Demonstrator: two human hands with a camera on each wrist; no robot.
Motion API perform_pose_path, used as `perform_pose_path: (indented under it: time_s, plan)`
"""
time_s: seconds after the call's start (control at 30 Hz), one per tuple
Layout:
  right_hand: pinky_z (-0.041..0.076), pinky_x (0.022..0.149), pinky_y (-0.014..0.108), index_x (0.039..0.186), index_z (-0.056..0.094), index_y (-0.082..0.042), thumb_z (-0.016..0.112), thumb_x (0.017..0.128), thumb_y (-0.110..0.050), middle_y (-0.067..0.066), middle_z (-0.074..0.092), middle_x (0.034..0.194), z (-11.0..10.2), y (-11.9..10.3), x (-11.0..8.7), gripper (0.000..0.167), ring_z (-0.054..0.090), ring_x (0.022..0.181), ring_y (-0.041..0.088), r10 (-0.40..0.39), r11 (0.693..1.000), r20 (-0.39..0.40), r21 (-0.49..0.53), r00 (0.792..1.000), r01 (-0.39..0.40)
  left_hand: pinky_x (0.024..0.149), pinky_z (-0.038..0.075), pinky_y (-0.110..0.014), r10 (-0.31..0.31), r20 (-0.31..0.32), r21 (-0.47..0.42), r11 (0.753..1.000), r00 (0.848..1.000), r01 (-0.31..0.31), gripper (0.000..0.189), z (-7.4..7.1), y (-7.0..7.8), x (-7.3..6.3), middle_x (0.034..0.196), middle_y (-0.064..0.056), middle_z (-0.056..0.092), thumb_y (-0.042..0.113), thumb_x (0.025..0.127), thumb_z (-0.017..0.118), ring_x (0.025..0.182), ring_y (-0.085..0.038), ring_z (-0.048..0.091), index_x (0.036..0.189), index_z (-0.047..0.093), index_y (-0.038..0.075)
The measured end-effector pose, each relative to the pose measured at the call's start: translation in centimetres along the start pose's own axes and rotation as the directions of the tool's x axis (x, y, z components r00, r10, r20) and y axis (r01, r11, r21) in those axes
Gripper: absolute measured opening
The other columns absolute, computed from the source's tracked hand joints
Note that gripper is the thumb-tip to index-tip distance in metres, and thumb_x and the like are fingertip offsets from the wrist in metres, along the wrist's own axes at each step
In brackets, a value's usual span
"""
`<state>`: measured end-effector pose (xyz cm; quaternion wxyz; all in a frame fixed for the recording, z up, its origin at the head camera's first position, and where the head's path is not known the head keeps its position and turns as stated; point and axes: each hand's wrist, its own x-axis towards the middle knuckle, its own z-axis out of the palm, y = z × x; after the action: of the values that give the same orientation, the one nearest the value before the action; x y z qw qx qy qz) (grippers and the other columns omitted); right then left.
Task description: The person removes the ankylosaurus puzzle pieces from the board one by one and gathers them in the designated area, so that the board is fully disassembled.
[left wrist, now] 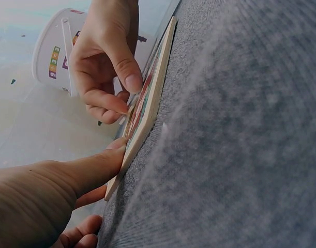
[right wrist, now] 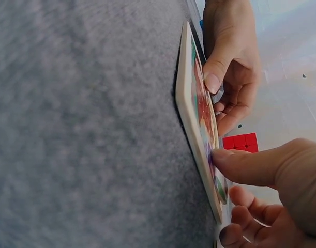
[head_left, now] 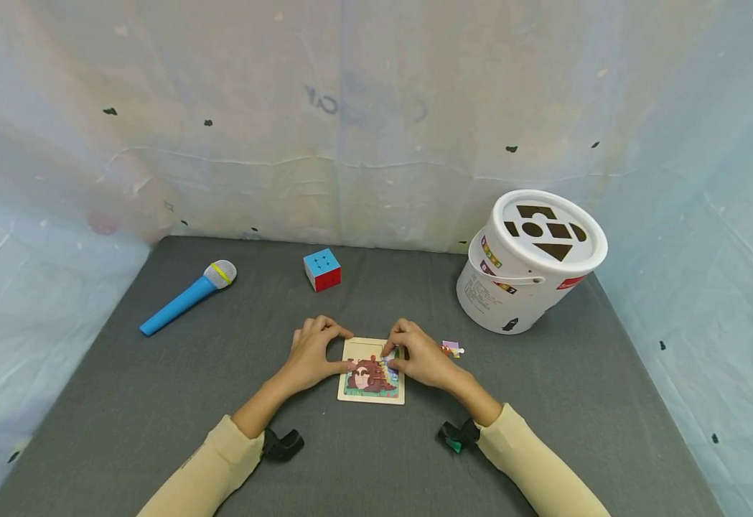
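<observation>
- The jigsaw board (head_left: 371,401) is rimmed in pale wood, printed brown and green.
- Right of the board, a jigsaw piece (head_left: 452,349) is patterned purple, red, yellow.
- Beyond the board, a Rubik's-style cube (head_left: 322,271) is faced blue and red.
- Left of the board, a blue microphone (head_left: 185,301) is banded yellow.

A right hand (right wrist: 297,175) and a left hand (right wrist: 232,62) set thumbs on a thin, pale-rimmed, multicoloured board (right wrist: 184,93); a red, gridded cube (right wrist: 240,140) shows behind, between their fingers (right wrist: 244,217).

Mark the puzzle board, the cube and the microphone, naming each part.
Puzzle board (head_left: 371,400): head view, bare near rim.
Cube (head_left: 321,263): head view, blue top face.
Microphone (head_left: 179,305): head view, blue handle.
</observation>
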<state>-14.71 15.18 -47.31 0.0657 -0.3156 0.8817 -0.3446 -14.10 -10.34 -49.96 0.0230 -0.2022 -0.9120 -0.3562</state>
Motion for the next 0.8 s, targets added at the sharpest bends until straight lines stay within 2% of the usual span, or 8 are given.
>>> perform_pose_path:
  time_s: [0.33, 0.67, 0.8]
  plan:
    - [0.043, 0.073, 0.032, 0.089, 0.072, -0.012, 0.082, 0.081, -0.003, -0.001, 0.056, 0.107, 0.32, 0.08, -0.16, 0.015, 0.045, 0.092, 0.015, -0.08, 0.994, -0.07, -0.085, 0.994, 0.074, 0.082, 0.031, -0.043, 0.011, -0.01, 0.017, 1.0, 1.0, -0.011, 0.052, 0.23, -0.39, 0.06, 0.116, -0.005, 0.054, 0.038, 0.072, 0.09, 0.105, -0.026, 0.044, 0.116, 0.072, 0.018]
    - [0.043, 0.069, 0.029, 0.091, 0.072, -0.013, 0.081, 0.082, -0.003, -0.003, 0.063, 0.109, 0.32, 0.05, -0.16, 0.015, 0.05, 0.088, 0.02, -0.076, 0.992, -0.067, -0.101, 0.995, 0.069, 0.082, 0.03, -0.043, 0.015, -0.008, 0.016, 1.0, 1.0, -0.015, 0.051, 0.24, -0.54, 0.06, 0.116, -0.006, 0.054, 0.038, 0.073, 0.089, 0.105, -0.026, 0.044, 0.116, 0.072, 0.018]
    - [0.042, 0.075, 0.033, 0.097, 0.073, -0.012, 0.082, 0.081, -0.005, -0.003, 0.064, 0.106, 0.22, -0.02, -0.16, 0.02, 0.051, 0.091, 0.018, -0.094, 0.989, -0.069, -0.122, 0.993, 0.085, 0.082, 0.031, -0.043, 0.016, -0.009, 0.024, 1.0, 1.0, -0.016, 0.05, 0.28, -0.55, 0.03, 0.116, -0.006, 0.054, 0.037, 0.073, 0.09, 0.105, -0.026, 0.044, 0.116, 0.072, 0.018]
